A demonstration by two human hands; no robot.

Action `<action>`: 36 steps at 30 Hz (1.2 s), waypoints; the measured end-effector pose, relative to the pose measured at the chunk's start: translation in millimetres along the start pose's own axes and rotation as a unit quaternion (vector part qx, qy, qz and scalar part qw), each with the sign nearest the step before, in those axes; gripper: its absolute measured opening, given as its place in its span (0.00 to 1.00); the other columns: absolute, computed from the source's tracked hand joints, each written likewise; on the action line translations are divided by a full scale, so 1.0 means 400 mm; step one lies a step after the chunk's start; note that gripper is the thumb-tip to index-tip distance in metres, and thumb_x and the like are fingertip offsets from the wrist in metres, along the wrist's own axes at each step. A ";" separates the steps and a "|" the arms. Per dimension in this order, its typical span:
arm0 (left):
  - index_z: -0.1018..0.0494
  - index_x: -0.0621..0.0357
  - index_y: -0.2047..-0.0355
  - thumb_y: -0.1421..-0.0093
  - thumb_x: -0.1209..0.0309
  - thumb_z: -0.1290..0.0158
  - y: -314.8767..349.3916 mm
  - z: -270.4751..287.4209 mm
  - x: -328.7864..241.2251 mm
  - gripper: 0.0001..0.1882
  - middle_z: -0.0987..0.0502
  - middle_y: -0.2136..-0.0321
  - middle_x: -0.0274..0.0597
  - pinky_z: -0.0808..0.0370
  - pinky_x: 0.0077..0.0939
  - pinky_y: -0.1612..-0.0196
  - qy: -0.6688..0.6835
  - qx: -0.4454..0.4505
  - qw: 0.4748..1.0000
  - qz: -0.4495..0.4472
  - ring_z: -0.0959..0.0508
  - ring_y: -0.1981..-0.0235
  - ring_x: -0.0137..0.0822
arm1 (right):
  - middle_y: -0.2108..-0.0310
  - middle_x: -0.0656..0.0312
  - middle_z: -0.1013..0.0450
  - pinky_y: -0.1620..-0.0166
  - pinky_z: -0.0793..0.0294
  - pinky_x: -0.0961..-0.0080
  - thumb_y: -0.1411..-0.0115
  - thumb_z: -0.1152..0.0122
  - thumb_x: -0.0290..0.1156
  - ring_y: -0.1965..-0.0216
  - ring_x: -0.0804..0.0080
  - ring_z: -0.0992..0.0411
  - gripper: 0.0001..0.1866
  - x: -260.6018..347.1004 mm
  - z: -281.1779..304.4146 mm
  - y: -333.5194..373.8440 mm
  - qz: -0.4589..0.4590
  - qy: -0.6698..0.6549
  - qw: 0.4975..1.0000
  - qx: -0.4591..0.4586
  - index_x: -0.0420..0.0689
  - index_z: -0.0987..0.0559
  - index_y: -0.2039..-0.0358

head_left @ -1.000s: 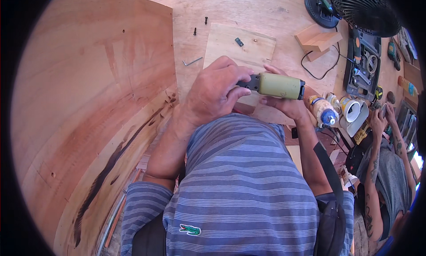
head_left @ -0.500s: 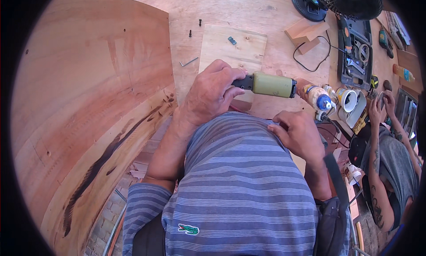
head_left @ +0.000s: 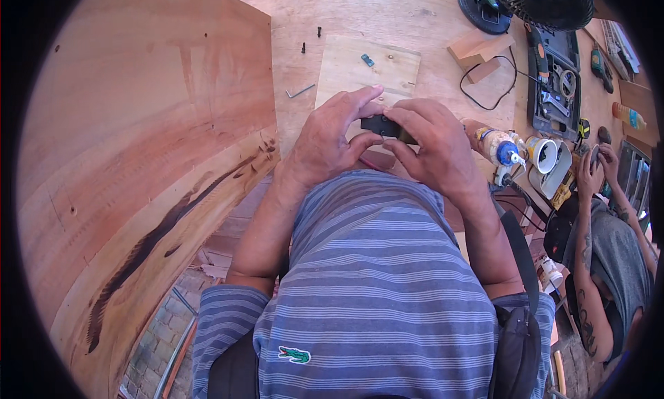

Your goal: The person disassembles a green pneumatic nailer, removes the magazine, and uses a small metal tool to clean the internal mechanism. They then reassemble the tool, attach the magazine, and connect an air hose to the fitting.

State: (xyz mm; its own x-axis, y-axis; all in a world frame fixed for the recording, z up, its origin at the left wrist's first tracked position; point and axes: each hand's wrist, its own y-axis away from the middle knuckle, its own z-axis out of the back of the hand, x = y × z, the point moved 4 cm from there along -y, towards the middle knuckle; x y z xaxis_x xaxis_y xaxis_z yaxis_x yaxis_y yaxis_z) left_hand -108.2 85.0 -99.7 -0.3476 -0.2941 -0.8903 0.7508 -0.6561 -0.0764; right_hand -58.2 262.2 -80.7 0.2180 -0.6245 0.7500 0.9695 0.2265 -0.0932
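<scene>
Between my hands, in front of my belly, is a cylindrical olive-green tool body with a black end block (head_left: pixel 380 126). My left hand (head_left: pixel 324 142) is closed on the black end with thumb and fingers. Wrapped round the green barrel is my right hand (head_left: pixel 443 146), which covers nearly all of it. A square plywood piece (head_left: pixel 335 60) lies beneath, carrying a small blue-grey part (head_left: pixel 367 59). Left of it on the bench lie an L-shaped hex key (head_left: pixel 301 91) and two dark screws (head_left: pixel 319 32).
A tall curved wooden panel (head_left: pixel 159 122) fills the left side. To the right stand a glue bottle (head_left: pixel 501 150), a white cup (head_left: pixel 543 155), wood blocks (head_left: pixel 477 53), an open tool case (head_left: pixel 553 88) and a fan (head_left: pixel 546 1). A co-worker's hands (head_left: pixel 598 167) are at far right.
My right hand has come up from beside my waist and taken hold of the green barrel. My left hand stays on the black end.
</scene>
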 end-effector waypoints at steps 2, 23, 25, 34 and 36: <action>0.34 0.60 0.36 0.45 0.75 0.32 0.006 -0.002 0.012 0.37 0.16 0.54 0.50 0.20 0.32 0.50 0.022 0.000 1.000 0.013 0.15 0.53 0.42 | 0.56 0.53 0.23 0.50 0.26 0.59 0.51 0.28 0.28 0.53 0.52 0.24 0.22 -0.006 -0.004 0.003 -0.014 -0.003 1.000 0.006 0.41 0.20 0.53; 0.21 0.64 0.62 0.48 0.65 0.31 0.064 -0.098 0.359 0.19 0.17 0.70 0.55 0.20 0.40 0.59 -0.209 -0.021 0.934 0.289 0.16 0.66 0.51 | 0.56 0.54 0.23 0.51 0.24 0.60 0.51 0.29 0.29 0.54 0.53 0.24 0.19 -0.002 -0.023 0.003 -0.050 0.026 0.998 0.008 0.41 0.20 0.57; 0.22 0.64 0.63 0.47 0.65 0.32 0.051 -0.107 0.353 0.17 0.18 0.70 0.56 0.20 0.43 0.60 -0.222 -0.015 0.930 0.294 0.16 0.65 0.53 | 0.56 0.54 0.23 0.51 0.24 0.60 0.51 0.29 0.29 0.54 0.53 0.24 0.19 -0.003 -0.023 0.004 -0.050 0.027 0.998 0.008 0.41 0.20 0.57; 0.28 0.66 0.65 0.44 0.81 0.50 0.045 -0.136 0.340 0.07 0.19 0.67 0.65 0.21 0.49 0.57 -0.260 0.034 0.923 0.282 0.17 0.62 0.60 | 0.57 0.54 0.22 0.53 0.24 0.59 0.51 0.29 0.30 0.55 0.53 0.23 0.19 -0.005 -0.021 -0.002 -0.043 0.028 0.999 0.001 0.41 0.20 0.58; 0.28 0.67 0.62 0.45 0.80 0.51 0.053 -0.140 0.340 0.10 0.19 0.67 0.64 0.21 0.50 0.58 -0.272 0.011 0.934 0.230 0.18 0.64 0.61 | 0.57 0.55 0.22 0.54 0.24 0.59 0.51 0.29 0.30 0.55 0.53 0.23 0.18 -0.005 -0.020 0.000 -0.042 0.028 0.999 0.001 0.41 0.20 0.58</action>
State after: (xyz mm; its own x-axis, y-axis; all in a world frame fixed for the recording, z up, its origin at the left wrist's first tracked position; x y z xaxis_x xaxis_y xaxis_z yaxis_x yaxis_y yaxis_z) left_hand -108.0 70.2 -247.6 -0.2301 -0.8543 -0.4660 0.8810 -0.3863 0.2731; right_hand -57.9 257.4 -87.7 0.1418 -0.6826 0.7169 0.9845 0.1727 -0.0304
